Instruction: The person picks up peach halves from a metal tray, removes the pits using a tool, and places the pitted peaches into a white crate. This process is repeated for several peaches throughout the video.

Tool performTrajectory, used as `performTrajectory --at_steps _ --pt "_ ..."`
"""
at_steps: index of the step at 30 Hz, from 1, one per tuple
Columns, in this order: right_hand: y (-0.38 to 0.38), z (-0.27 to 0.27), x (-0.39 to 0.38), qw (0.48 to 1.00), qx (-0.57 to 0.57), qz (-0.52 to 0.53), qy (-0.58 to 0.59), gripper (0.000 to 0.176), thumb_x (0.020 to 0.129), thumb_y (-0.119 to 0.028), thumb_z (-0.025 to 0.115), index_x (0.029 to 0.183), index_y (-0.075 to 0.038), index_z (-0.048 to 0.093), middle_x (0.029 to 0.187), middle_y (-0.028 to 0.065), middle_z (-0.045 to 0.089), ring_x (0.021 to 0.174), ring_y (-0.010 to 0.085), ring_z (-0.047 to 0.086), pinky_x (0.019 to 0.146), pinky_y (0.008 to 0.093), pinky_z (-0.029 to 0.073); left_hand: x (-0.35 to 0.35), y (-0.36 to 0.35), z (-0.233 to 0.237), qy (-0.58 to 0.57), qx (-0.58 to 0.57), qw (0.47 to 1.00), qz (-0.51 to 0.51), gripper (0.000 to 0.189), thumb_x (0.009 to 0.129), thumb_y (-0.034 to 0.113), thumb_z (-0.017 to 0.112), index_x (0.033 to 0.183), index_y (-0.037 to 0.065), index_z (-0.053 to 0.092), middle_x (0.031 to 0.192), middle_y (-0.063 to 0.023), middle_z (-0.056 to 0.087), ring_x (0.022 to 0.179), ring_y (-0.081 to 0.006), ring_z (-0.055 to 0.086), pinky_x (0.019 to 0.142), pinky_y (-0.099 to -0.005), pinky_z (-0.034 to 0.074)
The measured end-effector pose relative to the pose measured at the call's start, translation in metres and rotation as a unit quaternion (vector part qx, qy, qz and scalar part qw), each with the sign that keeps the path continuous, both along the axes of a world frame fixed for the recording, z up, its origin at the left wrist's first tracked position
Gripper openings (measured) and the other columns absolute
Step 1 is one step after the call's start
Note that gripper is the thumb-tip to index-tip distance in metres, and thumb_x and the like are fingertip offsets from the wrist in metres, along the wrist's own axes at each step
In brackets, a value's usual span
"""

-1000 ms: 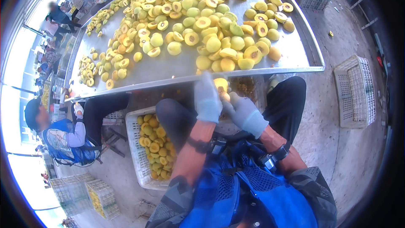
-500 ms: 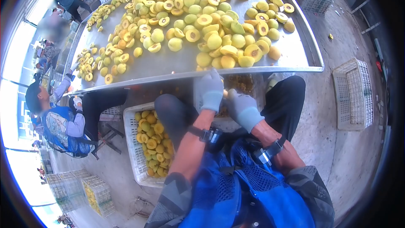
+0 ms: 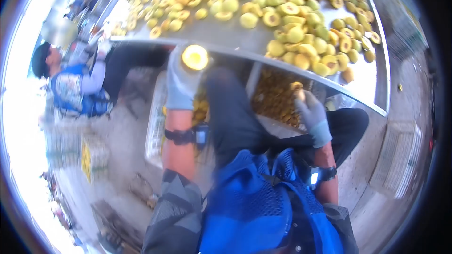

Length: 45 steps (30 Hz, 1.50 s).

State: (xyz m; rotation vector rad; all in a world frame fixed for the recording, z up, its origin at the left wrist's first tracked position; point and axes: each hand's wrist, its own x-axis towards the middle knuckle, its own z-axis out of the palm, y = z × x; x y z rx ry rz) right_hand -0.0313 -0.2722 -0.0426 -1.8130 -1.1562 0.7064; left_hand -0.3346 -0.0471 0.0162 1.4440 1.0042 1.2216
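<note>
My left hand (image 3: 184, 75), in a grey-white glove, is closed on a cut yellow peach half (image 3: 195, 58) with its inner face up. It is just below the table's near edge, over the left side of my lap. Further right, my gloved right hand (image 3: 311, 113) is closed, with a small yellow-brown piece (image 3: 296, 86) at its fingertips; blur hides what it is. Beneath that hand is a bin of brown bits (image 3: 275, 95), possibly pits. Many halved peaches (image 3: 294, 35) lie heaped on the metal table (image 3: 235, 48), some with the pit showing.
A white crate (image 3: 153, 134) with peach halves stands left of my leg, partly covered by my arm. Another white crate (image 3: 395, 160) is on the floor at right. A seated person in a blue vest (image 3: 87, 82) works at left, with stacked crates (image 3: 92, 157) behind.
My hands were together under the table edge and have moved apart. The left went left with the peach half, the right to the right over the bin. My view has swung left.
</note>
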Motion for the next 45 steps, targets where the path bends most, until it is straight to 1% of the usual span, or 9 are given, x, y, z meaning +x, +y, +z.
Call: performTrajectory --at_steps 4,5,6,9,15,19,28,34,45 --pt "0.000 0.013 -0.005 0.965 -0.130 -0.023 0.228 0.034 0.105 -0.033 0.060 0.111 -0.001 0.070 0.073 0.0017 0.061 0.057 0.0066 0.055 0.052 0.0240 0.044 -0.118 -0.035 -0.029 0.371 0.221 0.898 0.083 0.037 0.091 0.003 0.072 0.126 0.001 0.063 0.122 -0.0169 0.068 0.108 -0.0283 0.067 0.088 -0.0494 0.061" --pt "0.000 0.010 -0.005 0.964 -0.129 -0.017 0.233 0.034 0.105 -0.033 0.059 0.110 -0.002 0.070 0.073 0.0015 0.060 0.056 0.0061 0.054 0.050 0.0233 0.043 -0.146 -0.043 -0.047 0.069 -0.057 0.990 0.112 0.041 0.088 0.008 0.077 0.126 0.001 0.063 0.118 -0.0150 0.069 0.105 -0.0265 0.067 0.088 -0.0437 0.059" --pt "0.001 0.005 -0.006 0.962 -0.128 -0.011 0.239 0.034 0.105 -0.034 0.059 0.109 -0.002 0.070 0.072 0.0012 0.059 0.055 0.0057 0.053 0.049 0.0226 0.041 -0.178 -0.051 -0.075 -0.247 -0.320 0.906 0.120 0.047 0.085 0.013 0.083 0.125 0.000 0.064 0.113 -0.0132 0.069 0.102 -0.0247 0.067 0.088 -0.0379 0.057" --pt "0.008 0.002 -0.013 0.971 -0.117 0.009 0.208 0.035 0.105 -0.034 0.059 0.108 -0.001 0.070 0.071 0.0014 0.059 0.054 0.0058 0.052 0.048 0.0222 0.040 -0.277 -0.093 -0.184 0.467 -0.039 0.879 0.090 0.043 0.093 0.029 0.072 0.126 0.002 0.064 0.112 -0.0134 0.067 0.098 -0.0276 0.065 0.081 -0.0451 0.056" --pt "0.013 0.001 -0.015 0.975 -0.112 0.028 0.190 0.034 0.105 -0.032 0.059 0.109 0.000 0.070 0.072 0.0022 0.060 0.054 0.0057 0.052 0.049 0.0224 0.042 -0.278 -0.146 -0.182 0.045 -0.428 0.797 0.424 0.050 0.092 0.039 0.066 0.120 -0.003 0.066 0.105 -0.0179 0.070 0.096 -0.0303 0.066 0.085 -0.0425 0.054" --pt "0.012 0.010 -0.021 0.968 -0.107 0.016 0.226 0.032 0.105 -0.029 0.060 0.111 0.000 0.070 0.074 0.0020 0.060 0.054 0.0050 0.052 0.049 0.0216 0.041 -0.350 -0.147 -0.253 0.388 -0.297 0.776 0.400 0.049 0.093 0.038 0.066 0.118 -0.004 0.067 0.108 -0.0186 0.073 0.100 -0.0307 0.068 0.087 -0.0419 0.054" --pt "0.012 0.032 -0.028 0.998 -0.013 0.037 0.058 0.024 0.099 -0.021 0.067 0.105 0.002 0.070 0.089 0.0195 0.071 0.080 0.0264 0.071 0.076 0.0389 0.054 -0.050 -0.100 -0.009 0.092 -0.049 0.988 0.117 0.029 0.096 0.013 0.069 0.121 0.001 0.069 0.110 -0.0128 0.073 0.096 -0.0181 0.070 0.082 -0.0282 0.056" --pt "0.000 0.051 -0.022 0.998 0.012 0.060 -0.032 0.028 0.096 -0.023 0.070 0.109 0.001 0.067 0.096 0.0220 0.071 0.090 0.0375 0.070 0.079 0.0424 0.054 0.109 -0.121 0.011 0.199 0.196 0.943 -0.183 0.039 0.090 0.009 0.075 0.128 0.001 0.068 0.120 -0.0133 0.072 0.106 -0.0229 0.070 0.091 -0.0339 0.056" --pt "-0.014 0.023 0.002 0.999 0.017 0.039 -0.018 0.031 0.093 -0.028 0.071 0.109 -0.002 0.069 0.100 0.0219 0.072 0.094 0.0396 0.070 0.082 0.0458 0.054 0.151 -0.128 -0.021 -0.041 -0.277 0.915 -0.289 0.025 0.092 0.003 0.068 0.117 -0.003 0.069 0.107 -0.0084 0.073 0.098 -0.0136 0.068 0.090 -0.0265 0.054"
